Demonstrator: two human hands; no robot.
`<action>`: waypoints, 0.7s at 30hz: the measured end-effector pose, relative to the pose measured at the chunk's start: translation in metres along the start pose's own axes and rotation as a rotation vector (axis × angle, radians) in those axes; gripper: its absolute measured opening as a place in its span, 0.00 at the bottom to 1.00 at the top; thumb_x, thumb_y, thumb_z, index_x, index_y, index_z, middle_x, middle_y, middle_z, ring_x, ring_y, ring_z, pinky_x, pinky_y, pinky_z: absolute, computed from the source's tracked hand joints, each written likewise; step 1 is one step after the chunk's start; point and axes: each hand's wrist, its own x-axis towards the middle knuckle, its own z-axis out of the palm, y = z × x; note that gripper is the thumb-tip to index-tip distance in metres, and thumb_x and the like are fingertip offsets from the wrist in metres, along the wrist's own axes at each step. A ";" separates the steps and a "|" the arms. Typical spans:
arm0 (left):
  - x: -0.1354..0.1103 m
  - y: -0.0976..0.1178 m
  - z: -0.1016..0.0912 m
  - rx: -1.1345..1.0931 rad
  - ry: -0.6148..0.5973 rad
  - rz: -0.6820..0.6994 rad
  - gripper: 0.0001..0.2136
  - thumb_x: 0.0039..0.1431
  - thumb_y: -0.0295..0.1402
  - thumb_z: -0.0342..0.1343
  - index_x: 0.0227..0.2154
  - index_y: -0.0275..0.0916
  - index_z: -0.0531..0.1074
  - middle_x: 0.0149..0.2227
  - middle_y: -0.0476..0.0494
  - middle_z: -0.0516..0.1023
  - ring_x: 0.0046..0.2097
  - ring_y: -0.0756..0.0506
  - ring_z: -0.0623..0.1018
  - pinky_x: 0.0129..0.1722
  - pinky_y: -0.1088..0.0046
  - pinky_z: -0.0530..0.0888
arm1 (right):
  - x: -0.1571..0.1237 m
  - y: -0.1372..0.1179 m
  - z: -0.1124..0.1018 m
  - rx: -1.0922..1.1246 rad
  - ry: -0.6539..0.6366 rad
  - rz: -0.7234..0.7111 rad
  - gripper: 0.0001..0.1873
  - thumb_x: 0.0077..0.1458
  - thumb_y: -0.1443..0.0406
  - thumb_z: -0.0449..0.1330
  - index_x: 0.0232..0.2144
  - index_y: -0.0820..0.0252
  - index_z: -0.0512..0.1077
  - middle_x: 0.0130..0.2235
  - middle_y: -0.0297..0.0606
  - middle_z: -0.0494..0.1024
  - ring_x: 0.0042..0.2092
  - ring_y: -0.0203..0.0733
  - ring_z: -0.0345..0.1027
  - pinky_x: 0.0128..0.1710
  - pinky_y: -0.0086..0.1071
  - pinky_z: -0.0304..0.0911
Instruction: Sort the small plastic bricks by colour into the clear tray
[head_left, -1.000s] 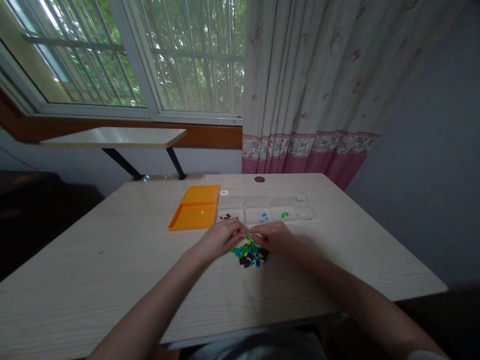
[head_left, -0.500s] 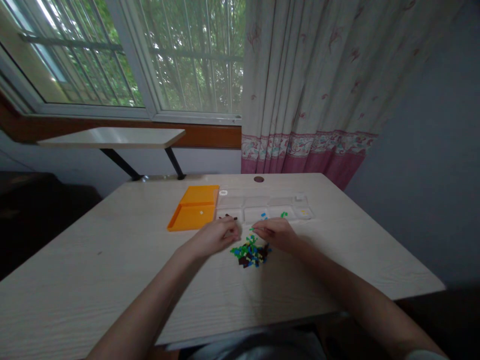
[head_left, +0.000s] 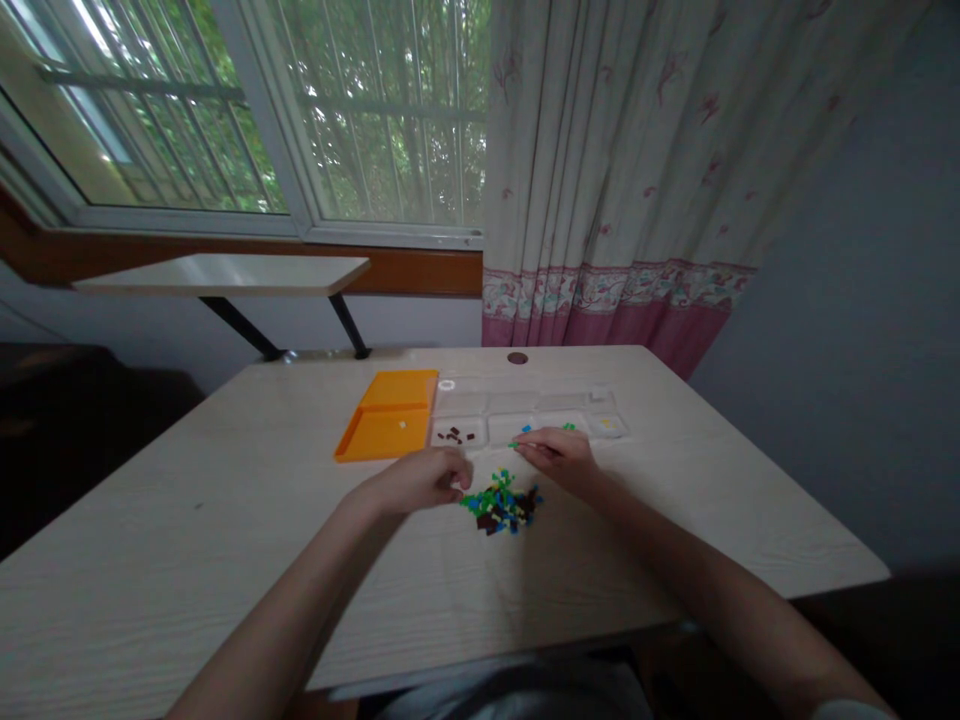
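A small heap of tiny toy bricks (head_left: 502,508), green, blue, dark brown and pale yellow, lies on the table. At its left edge is my left hand (head_left: 421,480), fingers curled and fingertips by the green bricks; whether a brick is between them is hidden. My right hand (head_left: 559,458) is closed in a pinch on a small green brick (head_left: 513,445), just in front of the clear compartment tray (head_left: 487,432). Several brown bricks (head_left: 454,436) lie in its front left compartment. Blue bricks (head_left: 526,428), green bricks (head_left: 569,427) and yellow bits (head_left: 606,423) sit in compartments further right.
An open orange case (head_left: 382,440) with a small white piece (head_left: 403,425) in it adjoins the tray's left side. A raised shelf (head_left: 232,272) on black legs stands at the back left of the pale wooden table (head_left: 225,540). Curtain (head_left: 592,200) and window are behind.
My left hand has drawn back from the tray toward the heap, uncovering the brown bricks. My right hand has shifted slightly right and toward the tray with the green brick.
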 end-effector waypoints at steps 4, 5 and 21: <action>0.001 0.002 0.000 -0.042 0.010 0.064 0.06 0.45 0.22 0.54 0.26 0.37 0.73 0.29 0.47 0.73 0.32 0.51 0.71 0.32 0.80 0.66 | 0.008 0.019 -0.020 -0.079 -0.140 0.031 0.13 0.56 0.60 0.53 0.33 0.58 0.75 0.33 0.37 0.79 0.31 0.34 0.71 0.34 0.25 0.65; 0.001 0.002 0.001 -0.050 0.011 0.071 0.06 0.45 0.22 0.54 0.26 0.37 0.73 0.29 0.47 0.73 0.32 0.51 0.71 0.32 0.80 0.66 | 0.010 0.027 -0.027 -0.116 -0.184 0.050 0.12 0.56 0.60 0.52 0.34 0.58 0.75 0.34 0.37 0.79 0.34 0.35 0.72 0.37 0.27 0.64; 0.017 0.002 0.019 -0.424 0.354 -0.157 0.12 0.51 0.37 0.53 0.27 0.32 0.72 0.24 0.47 0.70 0.25 0.53 0.65 0.24 0.80 0.61 | 0.009 0.051 -0.037 -0.432 -0.436 0.223 0.12 0.56 0.63 0.51 0.38 0.56 0.73 0.37 0.37 0.78 0.37 0.40 0.71 0.34 0.29 0.61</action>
